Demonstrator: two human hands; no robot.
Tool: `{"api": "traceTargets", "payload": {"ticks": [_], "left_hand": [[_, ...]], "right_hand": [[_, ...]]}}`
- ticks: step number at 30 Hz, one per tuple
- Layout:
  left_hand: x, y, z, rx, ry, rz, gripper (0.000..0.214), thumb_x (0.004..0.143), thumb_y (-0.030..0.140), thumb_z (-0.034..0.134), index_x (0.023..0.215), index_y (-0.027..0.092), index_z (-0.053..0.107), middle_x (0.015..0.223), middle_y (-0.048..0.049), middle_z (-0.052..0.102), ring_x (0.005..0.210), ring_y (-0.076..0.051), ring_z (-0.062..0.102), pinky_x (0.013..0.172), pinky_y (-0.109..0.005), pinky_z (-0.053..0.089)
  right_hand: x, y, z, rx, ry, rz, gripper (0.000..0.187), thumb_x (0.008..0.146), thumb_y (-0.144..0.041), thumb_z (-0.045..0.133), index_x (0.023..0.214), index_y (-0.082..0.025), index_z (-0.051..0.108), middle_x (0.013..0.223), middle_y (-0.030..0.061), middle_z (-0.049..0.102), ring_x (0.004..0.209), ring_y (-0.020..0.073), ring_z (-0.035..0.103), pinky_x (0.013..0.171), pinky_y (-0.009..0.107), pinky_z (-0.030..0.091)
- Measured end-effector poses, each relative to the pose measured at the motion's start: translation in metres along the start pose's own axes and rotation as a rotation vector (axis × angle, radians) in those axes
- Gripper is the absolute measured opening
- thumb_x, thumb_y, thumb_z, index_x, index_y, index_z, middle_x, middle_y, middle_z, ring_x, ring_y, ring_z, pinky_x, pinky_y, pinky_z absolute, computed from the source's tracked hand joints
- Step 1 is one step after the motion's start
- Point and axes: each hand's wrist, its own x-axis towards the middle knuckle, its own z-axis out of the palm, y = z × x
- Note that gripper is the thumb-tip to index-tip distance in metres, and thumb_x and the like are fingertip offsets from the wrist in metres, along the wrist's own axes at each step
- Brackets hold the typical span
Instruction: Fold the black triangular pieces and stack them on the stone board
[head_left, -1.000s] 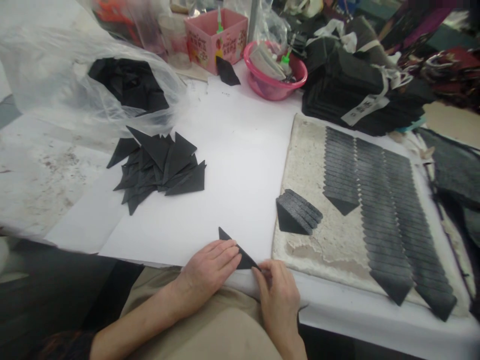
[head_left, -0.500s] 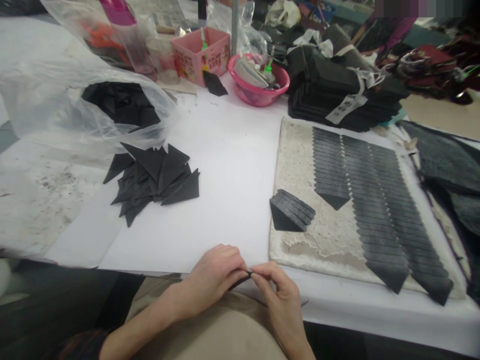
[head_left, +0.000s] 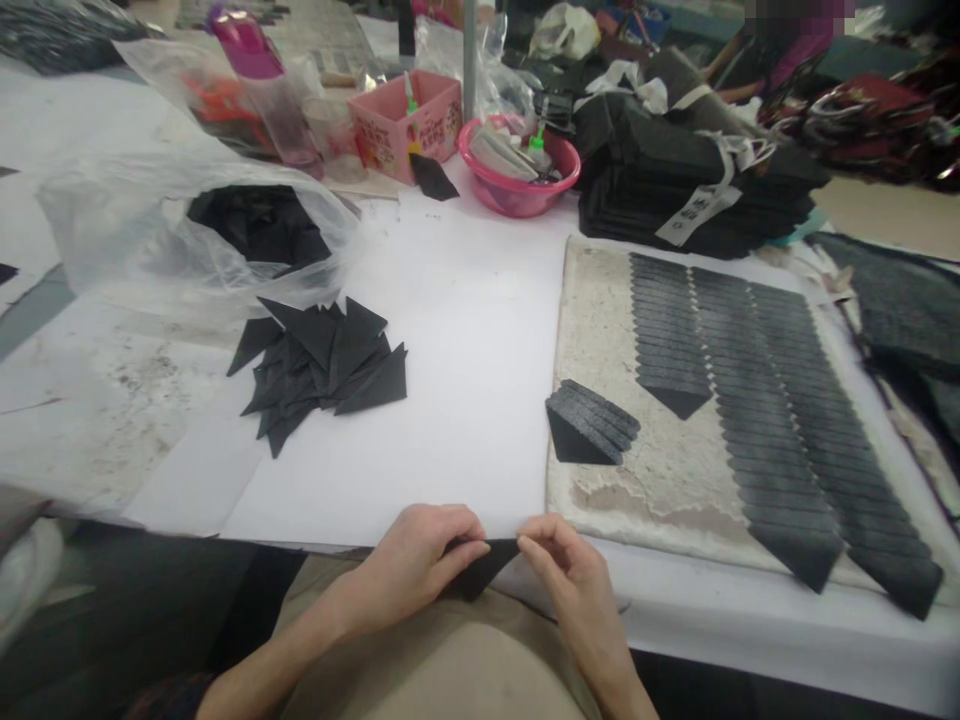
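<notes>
Between my two hands, just off the table's front edge, is a black triangular piece [head_left: 484,568] that looks like fabric or thin leather. My left hand [head_left: 427,550] pinches its left part between thumb and fingers. My right hand [head_left: 574,575] pinches its right corner with thumb and forefinger. Ahead and to the left lies a loose pile of similar black triangles [head_left: 322,365]. On a pale, worn board [head_left: 592,310] to the right, overlapping black pieces [head_left: 772,420] run in long rows. A small fanned stack [head_left: 592,425] of them rests at the board's left side.
A clear plastic bag [head_left: 112,230] with more black pieces lies at the left. Behind stand a purple-lidded bottle [head_left: 255,80], a pink box [head_left: 409,125] and a pink basin [head_left: 517,190]. Tied black bundles [head_left: 690,180] sit behind the board. Another person's arm [head_left: 735,65] shows far back.
My hands have moved slightly apart, and the black triangle now shows a broad face where only a thin edge showed before. The view has shifted a little.
</notes>
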Motion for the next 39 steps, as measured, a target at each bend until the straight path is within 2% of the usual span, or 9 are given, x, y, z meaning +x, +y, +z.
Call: {"api": "traceTargets", "payload": {"ticks": [2, 5, 9, 18, 25, 28, 33, 37, 39], "left_hand": [[0.001, 0.002, 0.0, 0.014, 0.001, 0.0, 0.015, 0.095, 0.025, 0.055, 0.085, 0.019, 0.064, 0.08, 0.0036, 0.063, 0.07, -0.01, 0.054, 0.066, -0.019, 0.036], [0.001, 0.003, 0.0, 0.012, -0.019, 0.011, 0.014, 0.095, 0.024, 0.056, 0.086, 0.02, 0.065, 0.08, 0.0042, 0.063, 0.07, -0.009, 0.054, 0.065, -0.019, 0.036], [-0.004, -0.004, -0.009, 0.0, -0.016, -0.023, 0.014, 0.094, 0.025, 0.057, 0.084, 0.02, 0.066, 0.079, 0.0039, 0.065, 0.07, -0.01, 0.055, 0.065, -0.018, 0.036], [-0.022, -0.029, -0.027, -0.276, 0.058, -0.302, 0.029, 0.09, 0.041, 0.06, 0.076, 0.015, 0.062, 0.055, 0.0041, 0.057, 0.047, -0.008, 0.051, 0.049, -0.017, 0.036], [-0.027, -0.037, -0.053, -0.434, 0.122, -0.177, 0.031, 0.097, 0.04, 0.048, 0.098, 0.014, 0.065, 0.08, -0.005, 0.07, 0.066, -0.014, 0.064, 0.061, -0.022, 0.05], [-0.028, -0.039, -0.078, -0.423, 0.283, -0.169, 0.034, 0.096, 0.044, 0.05, 0.105, 0.013, 0.063, 0.077, -0.0065, 0.071, 0.067, -0.016, 0.065, 0.064, -0.026, 0.053], [-0.032, -0.058, -0.113, -0.467, 0.828, -0.285, 0.054, 0.088, 0.052, 0.06, 0.126, 0.016, 0.052, 0.099, -0.0095, 0.07, 0.076, -0.021, 0.07, 0.068, -0.032, 0.057], [-0.035, -0.077, -0.099, -0.332, 1.04, -0.334, 0.065, 0.086, 0.052, 0.062, 0.138, 0.02, 0.04, 0.085, -0.001, 0.068, 0.059, -0.017, 0.065, 0.055, -0.027, 0.055], [-0.032, -0.077, -0.078, -0.184, 1.015, -0.294, 0.056, 0.089, 0.05, 0.058, 0.135, 0.021, 0.045, 0.08, 0.0006, 0.067, 0.058, -0.015, 0.063, 0.056, -0.025, 0.054]], "right_hand": [[0.002, -0.004, 0.002, -0.046, -0.042, -0.01, 0.022, 0.081, -0.039, 0.067, 0.091, -0.02, 0.069, 0.081, 0.0003, 0.067, 0.076, 0.0149, 0.059, 0.071, 0.024, 0.045], [0.003, -0.01, 0.003, -0.186, -0.096, -0.046, 0.018, 0.083, -0.036, 0.066, 0.075, -0.02, 0.069, 0.07, -0.0013, 0.065, 0.067, 0.0132, 0.057, 0.066, 0.023, 0.042], [0.005, -0.011, 0.001, -0.27, -0.047, -0.056, 0.024, 0.081, -0.037, 0.068, 0.066, -0.02, 0.065, 0.06, -0.0029, 0.061, 0.058, 0.0113, 0.053, 0.059, 0.022, 0.039], [0.022, -0.005, -0.007, -0.018, -0.039, 0.07, 0.034, 0.075, -0.051, 0.069, 0.071, -0.018, 0.067, 0.056, 0.0012, 0.064, 0.053, 0.0133, 0.057, 0.054, 0.022, 0.045], [0.036, -0.015, -0.005, -0.045, -0.023, -0.116, 0.032, 0.082, -0.05, 0.063, 0.087, -0.018, 0.069, 0.067, 0.0033, 0.07, 0.061, 0.0151, 0.064, 0.062, 0.024, 0.052], [0.041, -0.012, -0.011, -0.086, 0.109, -0.167, 0.035, 0.085, -0.049, 0.06, 0.101, -0.02, 0.068, 0.08, 0.0041, 0.072, 0.069, 0.016, 0.068, 0.068, 0.026, 0.054], [0.055, -0.006, -0.043, -0.398, 0.36, -0.341, 0.028, 0.092, -0.046, 0.052, 0.101, -0.023, 0.066, 0.094, 0.0032, 0.071, 0.083, 0.0172, 0.067, 0.078, 0.03, 0.052], [0.075, -0.006, -0.067, -0.821, 0.613, -0.552, 0.032, 0.096, -0.044, 0.046, 0.103, -0.02, 0.065, 0.105, 0.0082, 0.065, 0.101, 0.023, 0.059, 0.09, 0.038, 0.046], [0.086, -0.007, -0.071, -0.983, 0.67, -0.552, 0.034, 0.095, -0.045, 0.047, 0.107, -0.017, 0.064, 0.107, 0.0109, 0.064, 0.104, 0.0261, 0.055, 0.09, 0.04, 0.044]]}}
